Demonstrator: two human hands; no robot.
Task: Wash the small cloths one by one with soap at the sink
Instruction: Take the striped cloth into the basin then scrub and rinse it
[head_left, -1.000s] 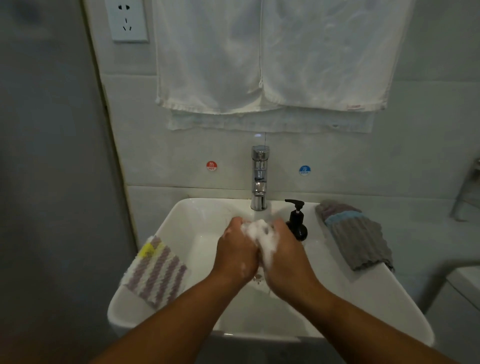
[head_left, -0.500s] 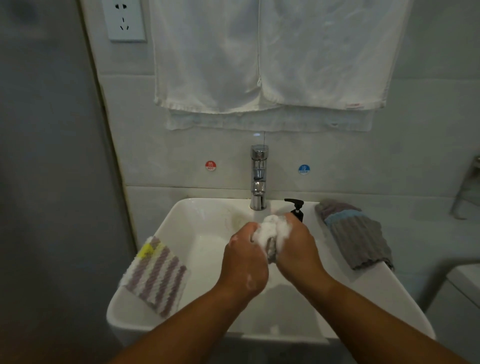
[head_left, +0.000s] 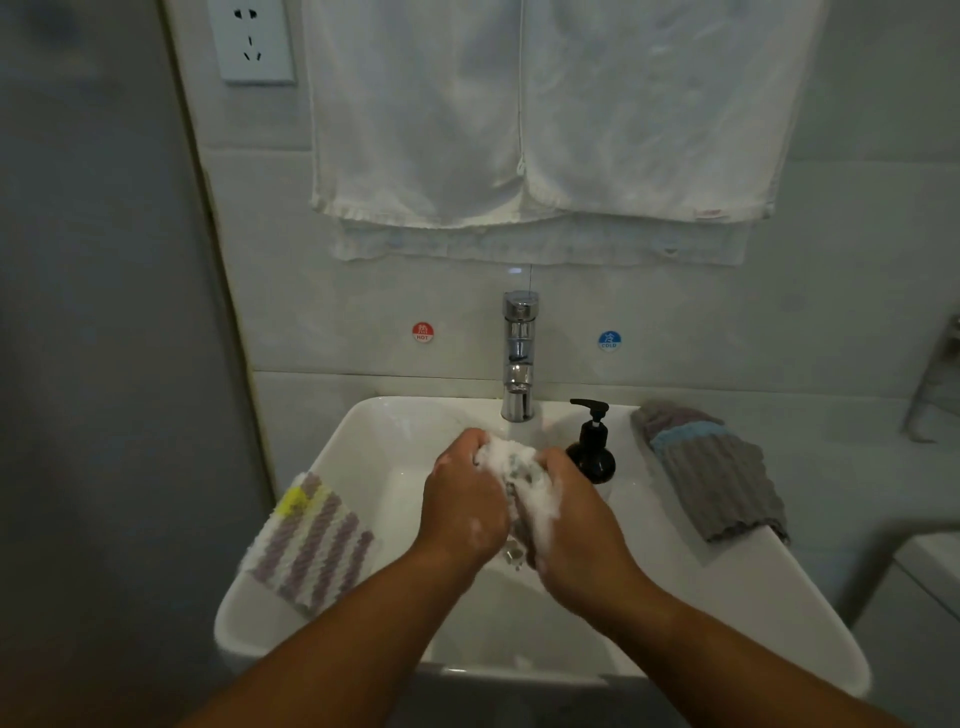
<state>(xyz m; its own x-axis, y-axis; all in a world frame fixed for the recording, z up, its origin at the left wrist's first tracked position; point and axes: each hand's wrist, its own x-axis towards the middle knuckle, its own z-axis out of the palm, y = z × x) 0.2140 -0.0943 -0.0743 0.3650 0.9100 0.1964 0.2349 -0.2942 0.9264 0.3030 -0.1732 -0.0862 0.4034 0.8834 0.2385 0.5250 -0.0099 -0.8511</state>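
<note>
Over the white sink (head_left: 727, 613) both hands squeeze one small cloth (head_left: 519, 467), which is bunched up and covered in white foam. My left hand (head_left: 465, 506) grips its left side and my right hand (head_left: 576, 525) grips its right side, knuckles up. Most of the cloth is hidden by foam and fingers. A purple-and-white striped cloth with a yellow corner (head_left: 311, 545) lies over the sink's left rim. A grey ribbed cloth with a blue band (head_left: 711, 467) lies on the right rim. A black soap pump bottle (head_left: 592, 447) stands just beyond my right hand.
A chrome tap (head_left: 518, 358) rises at the back of the sink, with hot and cold stickers on the tiled wall either side. White towels (head_left: 545, 119) hang above it. A wall socket (head_left: 254, 39) sits top left. A second chrome fitting (head_left: 935, 384) shows at the right edge.
My hands have rubbed the foamy cloth back and forth: the right hand went forward half a second ago and has drawn back, while the left has moved up to the cloth's top.
</note>
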